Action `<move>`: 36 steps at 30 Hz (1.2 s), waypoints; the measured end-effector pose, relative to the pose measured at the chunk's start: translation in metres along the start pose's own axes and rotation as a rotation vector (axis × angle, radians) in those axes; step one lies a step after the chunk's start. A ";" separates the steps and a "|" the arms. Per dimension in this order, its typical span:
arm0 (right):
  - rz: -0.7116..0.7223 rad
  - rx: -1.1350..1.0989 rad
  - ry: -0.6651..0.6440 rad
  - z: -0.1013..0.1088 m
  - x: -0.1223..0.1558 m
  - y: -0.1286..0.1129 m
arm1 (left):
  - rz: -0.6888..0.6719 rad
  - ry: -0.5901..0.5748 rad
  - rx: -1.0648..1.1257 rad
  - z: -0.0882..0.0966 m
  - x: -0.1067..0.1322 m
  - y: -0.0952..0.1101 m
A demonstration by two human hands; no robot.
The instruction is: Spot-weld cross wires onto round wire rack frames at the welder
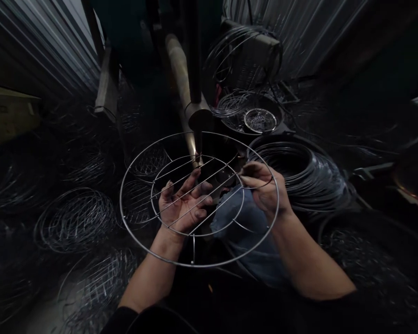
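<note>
A round wire rack (192, 265), made of an outer ring, an inner ring, parallel bars and short spokes, is held level in front of me. My left hand (183, 206) lies palm up beneath its bars, fingers apart and slightly curled, the wires crossing in front of it. At the right of the inner ring my right hand (264, 185) is closed in a pinch on the rack, beside a short curved spoke. The rack's far side is at the dark upright rod (198, 141) and the brass-coloured lower arm (191, 146) of a machine; exact contact is unclear.
Stacks of wire racks (76, 220) lie on the left. A large coil of wire (299, 174) stands on the right, behind my right hand. Further back, a basin (282, 116) holds loose wires and a round dish (260, 120). A wooden post (107, 86) stands at back left.
</note>
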State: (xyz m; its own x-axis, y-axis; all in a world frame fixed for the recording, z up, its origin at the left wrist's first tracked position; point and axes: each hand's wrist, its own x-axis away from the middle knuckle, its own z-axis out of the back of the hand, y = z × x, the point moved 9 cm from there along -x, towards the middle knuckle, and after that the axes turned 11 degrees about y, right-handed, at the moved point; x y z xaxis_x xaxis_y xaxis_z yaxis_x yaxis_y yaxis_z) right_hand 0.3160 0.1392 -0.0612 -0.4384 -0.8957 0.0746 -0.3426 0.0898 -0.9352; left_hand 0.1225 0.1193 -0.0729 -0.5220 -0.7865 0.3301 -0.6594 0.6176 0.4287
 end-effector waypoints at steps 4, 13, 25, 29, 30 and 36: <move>-0.005 -0.006 0.021 0.018 0.026 -0.011 | 0.014 -0.030 0.041 -0.002 0.001 -0.001; 0.258 0.138 0.091 0.005 0.042 -0.037 | -0.021 0.010 0.007 -0.011 0.002 0.006; 0.167 0.079 0.072 0.046 0.044 -0.031 | -0.015 0.025 -0.047 -0.020 0.007 -0.027; 0.156 0.072 0.120 0.064 0.045 -0.018 | -0.017 0.138 -0.083 -0.010 0.000 -0.037; 0.152 0.067 0.120 0.066 0.044 -0.014 | -0.028 0.162 -0.086 -0.007 -0.002 -0.038; 0.185 0.094 0.104 0.069 0.031 0.001 | -0.055 0.183 -0.128 0.003 -0.009 -0.040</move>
State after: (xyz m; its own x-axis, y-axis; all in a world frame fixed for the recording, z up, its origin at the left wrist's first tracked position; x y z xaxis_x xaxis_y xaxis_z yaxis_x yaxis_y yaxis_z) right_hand 0.3595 0.0817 -0.0833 -0.5711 -0.8179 -0.0702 -0.1717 0.2026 -0.9641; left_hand 0.1514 0.1018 -0.0955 -0.3725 -0.8140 0.4456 -0.6039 0.5772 0.5496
